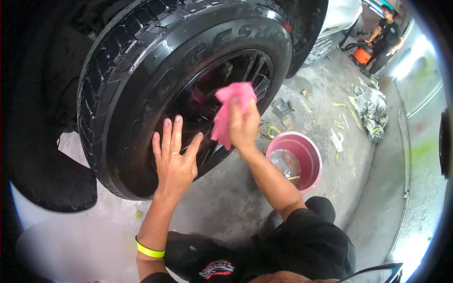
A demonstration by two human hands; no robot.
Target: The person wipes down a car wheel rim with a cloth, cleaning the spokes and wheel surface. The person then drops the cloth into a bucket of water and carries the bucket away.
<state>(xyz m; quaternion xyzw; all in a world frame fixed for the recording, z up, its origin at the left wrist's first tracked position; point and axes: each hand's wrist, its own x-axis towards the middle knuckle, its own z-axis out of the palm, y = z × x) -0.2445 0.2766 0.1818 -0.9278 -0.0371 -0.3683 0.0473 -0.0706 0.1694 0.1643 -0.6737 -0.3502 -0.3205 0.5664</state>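
Observation:
A large black tire (127, 106) with raised lettering fills the upper middle of the head view, and its glossy black wheel rim (188, 106) faces me. My right hand (243, 122) is closed on a pink cloth (231, 108) in front of the rim's right side; the cloth is slightly blurred. Whether the cloth touches the spokes I cannot tell. My left hand (175, 153) rests with fingers spread against the lower part of the rim and holds nothing. A ring and a yellow wristband show on that arm.
A pink bucket (309, 162) with water and some items inside stands on the concrete floor, right of the wheel. Crumpled plastic sheeting (373, 113) and tape scraps lie along the wall. Far back, a person (389, 35) stands beside an orange machine (363, 53).

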